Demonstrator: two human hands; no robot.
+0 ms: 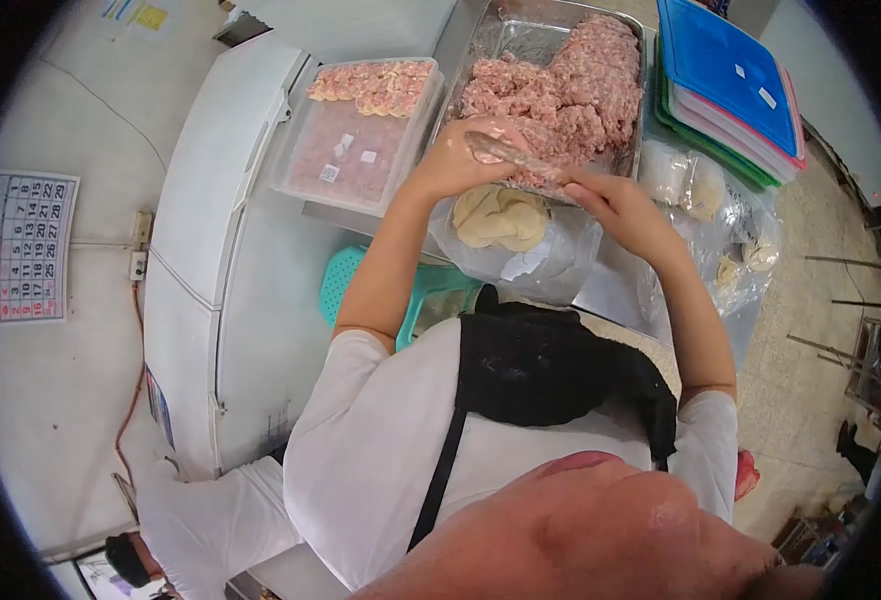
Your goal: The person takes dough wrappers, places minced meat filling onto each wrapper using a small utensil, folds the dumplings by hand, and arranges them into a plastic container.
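Ground meat (pixel 595 85) lies in a metal tray (pixel 645 70) on the surface, at 1 o'clock in the view. The person's right hand (pixel 615 205) has its grip clamped on a spatula (pixel 510 152), whose blade points to 10 o'clock, over the left hand (pixel 460 160); that grip is cupped, palm up, fingers loosely apart. Round wrappers (pixel 500 218) lie just beside the tray at its 6 o'clock, a plastic container (pixel 355 140) at its 9 o'clock, stacked lids (pixel 730 85) at its 3 o'clock.

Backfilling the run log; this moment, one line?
left hand: cupped at utensil tip | right hand: grips utensil | ground meat in metal tray
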